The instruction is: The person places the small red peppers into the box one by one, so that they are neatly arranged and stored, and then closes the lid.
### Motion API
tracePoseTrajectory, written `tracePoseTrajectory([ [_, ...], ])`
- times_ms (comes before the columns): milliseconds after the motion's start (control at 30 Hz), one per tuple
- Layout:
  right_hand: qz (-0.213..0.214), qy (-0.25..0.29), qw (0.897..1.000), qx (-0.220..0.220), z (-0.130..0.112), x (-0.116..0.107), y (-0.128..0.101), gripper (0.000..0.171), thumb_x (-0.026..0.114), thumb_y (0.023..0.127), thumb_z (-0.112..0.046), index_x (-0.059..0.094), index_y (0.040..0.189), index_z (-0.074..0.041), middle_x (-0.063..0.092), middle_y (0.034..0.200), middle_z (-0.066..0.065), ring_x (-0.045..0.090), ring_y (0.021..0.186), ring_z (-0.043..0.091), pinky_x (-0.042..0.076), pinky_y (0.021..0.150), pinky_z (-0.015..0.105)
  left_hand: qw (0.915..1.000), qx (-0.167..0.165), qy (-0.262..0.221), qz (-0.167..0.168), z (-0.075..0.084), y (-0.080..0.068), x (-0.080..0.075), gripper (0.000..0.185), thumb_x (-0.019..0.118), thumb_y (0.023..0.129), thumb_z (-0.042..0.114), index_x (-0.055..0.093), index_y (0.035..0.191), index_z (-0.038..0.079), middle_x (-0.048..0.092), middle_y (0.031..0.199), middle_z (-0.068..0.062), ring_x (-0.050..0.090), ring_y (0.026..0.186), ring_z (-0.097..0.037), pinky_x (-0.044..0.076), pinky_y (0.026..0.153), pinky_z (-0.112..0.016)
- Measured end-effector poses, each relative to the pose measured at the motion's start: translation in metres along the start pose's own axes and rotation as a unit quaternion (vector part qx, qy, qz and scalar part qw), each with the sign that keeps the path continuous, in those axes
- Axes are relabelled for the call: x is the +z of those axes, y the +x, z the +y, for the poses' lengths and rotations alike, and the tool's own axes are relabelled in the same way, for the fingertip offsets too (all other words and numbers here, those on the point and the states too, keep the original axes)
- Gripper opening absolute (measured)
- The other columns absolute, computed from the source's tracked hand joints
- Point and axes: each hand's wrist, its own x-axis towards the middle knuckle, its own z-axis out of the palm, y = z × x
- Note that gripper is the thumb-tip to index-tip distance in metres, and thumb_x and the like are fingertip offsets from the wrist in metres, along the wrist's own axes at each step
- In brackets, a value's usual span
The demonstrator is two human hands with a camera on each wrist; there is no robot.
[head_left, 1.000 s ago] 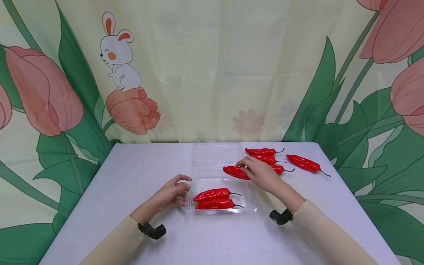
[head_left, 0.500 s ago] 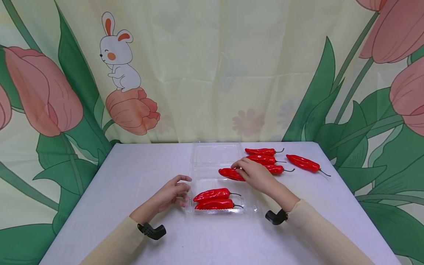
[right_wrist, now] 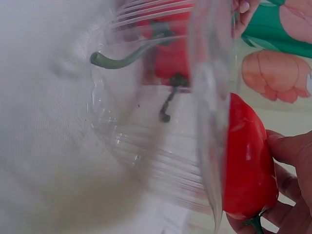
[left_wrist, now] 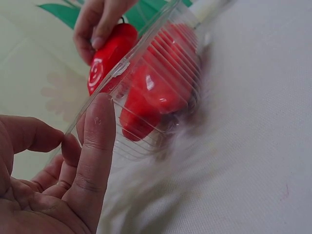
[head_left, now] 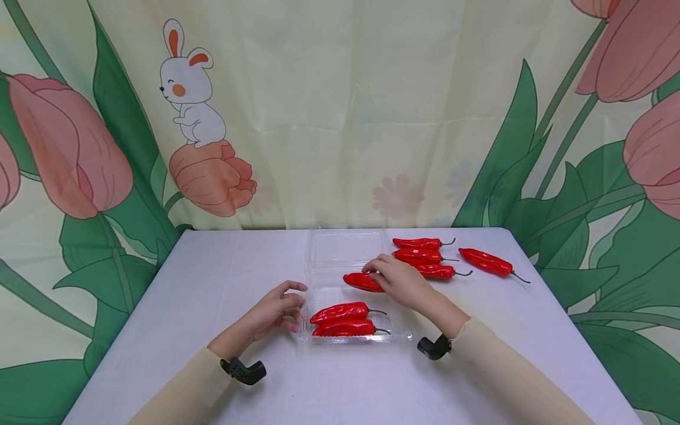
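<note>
A clear plastic clamshell box (head_left: pixel 345 338) lies with its lid (head_left: pixel 347 247) folded back, away from me. Two red chili peppers (head_left: pixel 340 311) rest side by side in its near part, stems to the right. At the left wall, my left hand (head_left: pixel 273 313) holds the rim; the thumb (left_wrist: pixel 95 141) lies along the outside and the index fingertip meets the edge. My right hand (head_left: pixel 401 282) grips another red pepper (head_left: pixel 361 281) over the far right part of the box. In the right wrist view this pepper (right_wrist: pixel 248 161) hangs beyond the clear wall, its stem end near my fingers.
Several red peppers lie back right: one pepper (head_left: pixel 417 242) farthest back, one pepper (head_left: pixel 419 255) just before it, one pepper (head_left: pixel 441 272) behind my right wrist, and one pepper (head_left: pixel 489 261) apart at the right. A printed curtain (head_left: pixel 319 118) hangs behind the white table (head_left: pixel 223 260).
My right hand has carried the gripped pepper leftward, away from the other loose peppers and farther over the box. My left hand has stayed in place at the box's left wall.
</note>
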Motion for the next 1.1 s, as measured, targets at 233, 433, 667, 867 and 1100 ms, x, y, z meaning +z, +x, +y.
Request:
tracePoseTrajectory([
  [233,-0.009,0.002,1.000,0.001,-0.005,0.003,0.002,0.024,0.068,0.088,-0.022,0.067,0.111,-0.025,0.063,0.104,-0.007,0.060,0.092,0.010,0.055,0.078,0.025,1.0000,-0.001,0.001,0.000,0.000,0.000,0.000,0.043,0.055,0.095,0.019,0.039,0.133,0.010,0.057,0.095,-0.013,0.061,0.069,-0.019,0.058,0.063,-0.034],
  [433,-0.013,0.003,1.000,-0.010,-0.009,0.005,0.004,0.026,0.070,0.086,-0.022,0.067,0.111,-0.026,0.064,0.105,-0.006,0.060,0.093,0.010,0.055,0.080,0.026,1.0000,-0.004,-0.001,0.002,0.000,-0.001,0.000,0.042,0.055,0.095,0.018,0.039,0.133,0.010,0.057,0.096,-0.013,0.061,0.070,-0.019,0.058,0.063,-0.033],
  [667,-0.017,0.002,1.000,-0.006,-0.013,0.008,0.007,0.026,0.071,0.085,-0.022,0.067,0.111,-0.027,0.064,0.106,-0.008,0.061,0.092,0.007,0.056,0.079,0.025,1.0000,-0.004,0.003,0.004,0.001,-0.001,0.002,0.042,0.055,0.095,0.019,0.039,0.133,0.011,0.058,0.096,-0.013,0.061,0.070,-0.019,0.058,0.064,-0.033],
  [867,-0.025,0.002,1.000,-0.019,-0.013,0.010,0.007,0.028,0.072,0.084,-0.021,0.067,0.112,-0.024,0.064,0.103,-0.007,0.061,0.090,0.008,0.054,0.079,0.025,1.0000,-0.005,0.004,0.005,0.003,-0.002,0.003,0.042,0.054,0.094,0.018,0.039,0.133,0.010,0.057,0.094,-0.012,0.062,0.070,-0.019,0.058,0.064,-0.034],
  [1100,-0.012,-0.005,1.000,-0.026,-0.012,0.002,0.005,0.033,0.076,0.080,-0.018,0.067,0.110,-0.025,0.065,0.102,-0.004,0.060,0.092,0.013,0.051,0.084,0.034,1.0000,-0.005,0.006,0.001,0.003,-0.002,0.002,0.043,0.055,0.094,0.019,0.039,0.133,0.010,0.057,0.096,-0.013,0.061,0.068,-0.019,0.058,0.064,-0.033],
])
